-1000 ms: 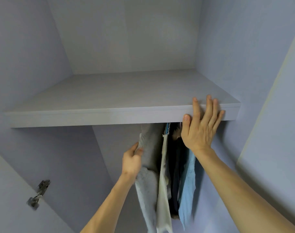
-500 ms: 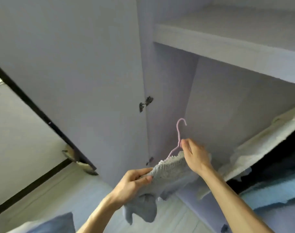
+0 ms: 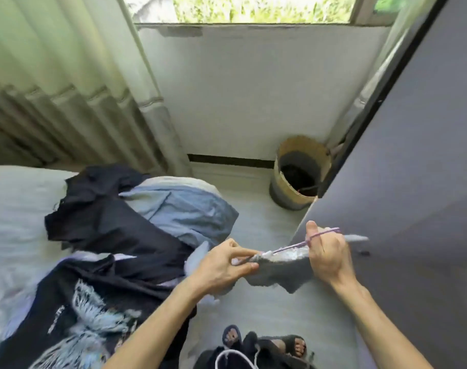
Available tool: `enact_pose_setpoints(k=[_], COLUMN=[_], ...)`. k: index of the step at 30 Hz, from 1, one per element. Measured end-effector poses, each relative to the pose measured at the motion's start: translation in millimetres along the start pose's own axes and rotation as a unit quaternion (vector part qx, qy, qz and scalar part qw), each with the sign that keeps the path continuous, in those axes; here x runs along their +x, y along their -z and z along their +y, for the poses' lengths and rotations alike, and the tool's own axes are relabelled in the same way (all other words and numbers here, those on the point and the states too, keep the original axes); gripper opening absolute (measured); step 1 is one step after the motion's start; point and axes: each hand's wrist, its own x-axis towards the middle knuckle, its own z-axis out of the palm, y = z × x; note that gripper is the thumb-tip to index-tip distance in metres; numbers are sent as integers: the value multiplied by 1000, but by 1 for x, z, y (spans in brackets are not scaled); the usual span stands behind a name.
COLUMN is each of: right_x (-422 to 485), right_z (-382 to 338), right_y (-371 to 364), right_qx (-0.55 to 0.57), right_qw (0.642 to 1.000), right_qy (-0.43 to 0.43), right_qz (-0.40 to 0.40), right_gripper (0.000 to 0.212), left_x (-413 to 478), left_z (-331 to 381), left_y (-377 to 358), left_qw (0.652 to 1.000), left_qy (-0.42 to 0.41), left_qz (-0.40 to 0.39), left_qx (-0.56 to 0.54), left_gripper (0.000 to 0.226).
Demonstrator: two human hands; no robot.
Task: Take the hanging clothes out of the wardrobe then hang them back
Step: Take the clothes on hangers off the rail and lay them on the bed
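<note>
— Faced a white wall under a window (image 3: 253,9), with a curtain (image 3: 67,75) at the left and an open wardrobe door (image 3: 426,155) at the right. Looked down on a bed (image 3: 13,209) heaped with dark shirts (image 3: 107,222) and a blue garment (image 3: 184,206).

— And the grey knit top (image 3: 277,272)?

— Hung in the air between both hands, above the floor, just off the bed's edge and close to the door (well apart from the wicker basket (image 3: 301,141) in the corner). Sat on a purple hanger (image 3: 293,245).

— Held how?

— Pinched at one end by the left hand (image 3: 221,267): thumb and fingertips pressed together on the knit edge at the hanger's tip. Gripped at the neck by the right hand (image 3: 325,257): fingers curled round the purple wire, thumb raised, hook poking out past the knuckles toward the door.

— Taut or slack?

— Stretched along the top between the two grips; sagged below in a loose fold under the right wrist.

— Anything lower down?

— Showed slippered feet (image 3: 293,344) at the bottom edge, blurred.
</note>
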Motion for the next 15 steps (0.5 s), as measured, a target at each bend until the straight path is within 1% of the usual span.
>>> enact_pose_setpoints(k=[3,6,9,11,12,15], right_x=[-7,-9,-17,-26,-31,-41], right_z=[-47,-92,-138,-164,-175,-202], right_y=[-32,-64,-94,-112,-121,-145], right_qx=[-33,-107,-108,-106,-111,-134], right_qw=[994,975,958,945,935,900], right_qy=[90,157,179,190,202,245], right_qz=[-46,-117,-197,-245,-268,-334], right_gripper=[55,56,59,62,62,52], left_x=[-45,-88,-126,-145,-151,-167], left_z=[-28,-49,-59,-61,-62,-61], left_y=[-8,-14,-18,-18,-16,-10], left_qw=[995,975,947,926,912,868], left_qy=[54,122,150,163,173,216], left_qz=[69,152,232,286,311,380], left_qx=[-45,-110,-162,-187,-203,-235], left_gripper=[20,19,11,14,16,9])
